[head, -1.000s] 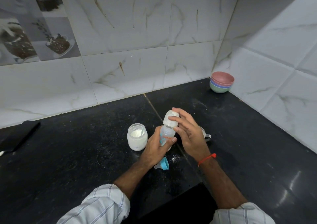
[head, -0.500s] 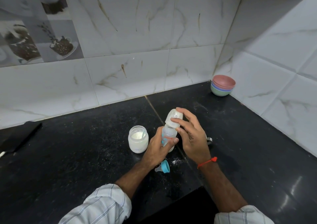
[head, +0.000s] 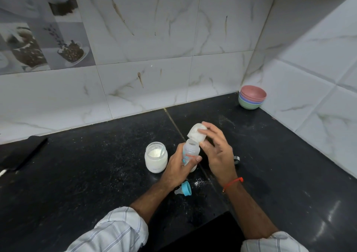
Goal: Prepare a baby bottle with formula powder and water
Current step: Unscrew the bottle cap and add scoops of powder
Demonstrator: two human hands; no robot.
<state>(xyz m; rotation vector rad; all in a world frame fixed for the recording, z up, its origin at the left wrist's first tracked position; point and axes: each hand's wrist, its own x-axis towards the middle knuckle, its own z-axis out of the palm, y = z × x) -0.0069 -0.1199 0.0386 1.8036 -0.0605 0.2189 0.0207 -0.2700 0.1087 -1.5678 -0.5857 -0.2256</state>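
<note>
My left hand (head: 178,167) grips a clear baby bottle (head: 190,152) that stands upright on the black counter with its neck uncovered. My right hand (head: 217,152) pinches a frosted white cap (head: 196,133) and holds it tilted just above and to the right of the bottle's mouth. A glass jar of white formula powder (head: 156,160) stands to the left of the bottle, with a spoon handle sticking out of it. The blue screw ring with its teat (head: 184,189) lies on the counter near my left wrist.
Some white powder (head: 199,183) is spilled on the counter (head: 87,174) by the teat. A stack of coloured bowls (head: 252,99) sits in the back right corner. A metal handle (head: 236,160) shows behind my right hand. A dark flat object (head: 21,155) lies at far left.
My right hand has lifted the white cap off the bottle's neck and tilted it up to the right. The left hand keeps its grip on the bottle.
</note>
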